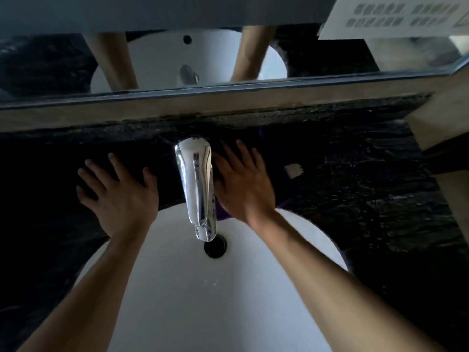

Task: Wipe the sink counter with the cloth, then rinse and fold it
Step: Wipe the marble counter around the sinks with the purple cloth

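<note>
- Head view: your right hand (243, 184) lies flat, fingers (241, 148) spread, pressing the dark purple cloth (223, 212) onto the black bench (355, 186) just right of the tap (195, 184).
- Your left hand (119, 191) rests flat on the bench, fingers straight, holding nothing.
- The cloth looks soft and limp, probably wet; pinch the edge overhanging the sink (203, 301).

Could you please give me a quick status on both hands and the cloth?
Left hand flat on counter. Right hand pressing purple cloth beside faucet. Faucet stands between the hands.
</note>
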The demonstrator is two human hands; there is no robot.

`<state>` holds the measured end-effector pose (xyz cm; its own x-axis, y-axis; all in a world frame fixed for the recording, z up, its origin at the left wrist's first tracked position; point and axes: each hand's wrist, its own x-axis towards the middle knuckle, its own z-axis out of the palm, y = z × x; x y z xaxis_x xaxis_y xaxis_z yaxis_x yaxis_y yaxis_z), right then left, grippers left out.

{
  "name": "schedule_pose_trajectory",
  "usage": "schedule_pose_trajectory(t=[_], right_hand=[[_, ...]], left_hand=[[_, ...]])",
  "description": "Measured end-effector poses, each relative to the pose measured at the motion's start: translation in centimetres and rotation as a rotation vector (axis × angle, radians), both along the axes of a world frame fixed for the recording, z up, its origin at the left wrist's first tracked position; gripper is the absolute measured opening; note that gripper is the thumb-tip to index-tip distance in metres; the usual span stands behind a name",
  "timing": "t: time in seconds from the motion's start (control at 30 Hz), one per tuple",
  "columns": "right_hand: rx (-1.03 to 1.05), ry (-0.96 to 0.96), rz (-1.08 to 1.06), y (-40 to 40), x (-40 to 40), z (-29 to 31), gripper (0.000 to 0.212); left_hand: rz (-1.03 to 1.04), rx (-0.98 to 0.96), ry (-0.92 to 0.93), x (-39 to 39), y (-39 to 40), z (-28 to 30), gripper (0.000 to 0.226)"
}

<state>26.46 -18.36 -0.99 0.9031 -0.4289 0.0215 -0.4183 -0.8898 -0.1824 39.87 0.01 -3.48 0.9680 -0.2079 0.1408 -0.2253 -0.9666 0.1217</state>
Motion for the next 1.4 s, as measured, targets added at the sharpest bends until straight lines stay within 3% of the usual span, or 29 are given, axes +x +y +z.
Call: schedule_pose_trajectory(t=[0.17, 0.27, 0.43, 0.47, 0.53, 0.6, 0.63, 0.7, 0.77, 0.9, 1.03, 1.17, 1.33, 1.4], right_hand=[[0.007, -0.014, 0.123, -3.6, -1.8, -0.3, 0.057], [0.012, 0.039, -0.019, -8.4, -6.7, 0.0, 0.063], [-0.002, 0.038, -0.208, -12.0, -17.0, 0.3, 0.062], [0.024, 0.04, -0.22, -11.6, -18.3, 0.5, 0.063], [0.082, 0.054, -0.201, -10.3, -20.7, 1.0, 0.067], [0.149, 0.084, -0.137, -8.8, -23.3, 1.4, 0.073], [0.176, 0.095, -0.106, -8.3, -24.8, 1.6, 0.075], [0.213, 0.124, -0.055, -7.2, -27.8, 1.8, 0.075], [0.187, 0.165, -0.038, -6.1, -29.6, 1.9, 0.066], [0.09, 0.165, -0.064, -6.3, -27.9, 1.5, 0.055], [0.036, 0.121, -0.003, -10.1, -22.1, 0.9, 0.061], [0.011, 0.054, 0.0, -13.9, -14.1, 0.3, 0.067], [-0.008, 0.045, 0.39, -15.0, -7.5, -0.1, 0.065], [0.002, 0.018, 0.435, -16.4, -7.6, -0.2, 0.061]], left_hand=[[-0.014, -0.016, 0.008, 0.1, 0.1, 0.0, 0.077], [-0.01, -0.083, 0.029, 0.1, 0.4, 0.3, 0.074], [-0.024, -0.516, -0.104, -7.4, 0.2, 0.7, 0.038], [0.0, -0.619, -0.052, -11.1, -0.6, 0.6, 0.035], [0.107, -0.879, 0.298, -18.6, -3.9, 0.6, 0.035], [0.237, -1.023, 0.673, -22.7, -8.9, 1.3, 0.055], [0.291, -1.078, 0.761, -23.0, -11.7, 1.9, 0.069], [0.433, -1.266, 0.774, -21.5, -17.1, 3.0, 0.085], [0.687, -1.405, 0.635, -19.2, -21.3, 3.3, 0.088], [0.777, -1.379, 0.328, -19.8, -24.4, 2.8, 0.083], [0.875, -1.292, 0.341, -20.2, -24.8, 2.1, 0.082], [0.787, -1.275, 0.26, -19.9, -24.6, 1.4, 0.082], [0.811, -1.253, 0.244, -19.8, -24.7, 0.8, 0.074], [0.845, -1.233, 0.246, -19.8, -24.7, 0.8, 0.073]])
